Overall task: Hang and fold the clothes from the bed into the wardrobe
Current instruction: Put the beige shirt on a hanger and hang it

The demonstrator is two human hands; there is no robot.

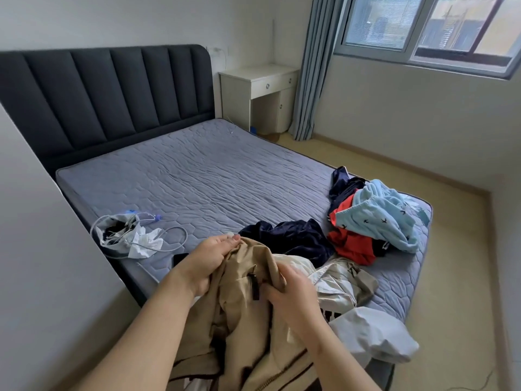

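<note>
A tan jacket (248, 328) with a black zipper pull hangs bunched between my hands over the bed's near corner. My left hand (208, 261) grips its upper edge. My right hand (290, 294) pinches the fabric beside the zipper. On the grey mattress (197, 176) lie more clothes: a dark navy garment (293, 235), a cream and grey garment (346, 280), a red piece (352, 244), and a light blue patterned garment (386, 215) on top of the pile at the right edge. The wardrobe is out of view.
A drawstring bag with cables and tissue (127, 235) sits on the mattress's left side beside a dark phone (180, 259). A dark padded headboard (107, 94), a white desk (262, 91), a grey curtain (315, 69) and a window (428, 26) stand beyond.
</note>
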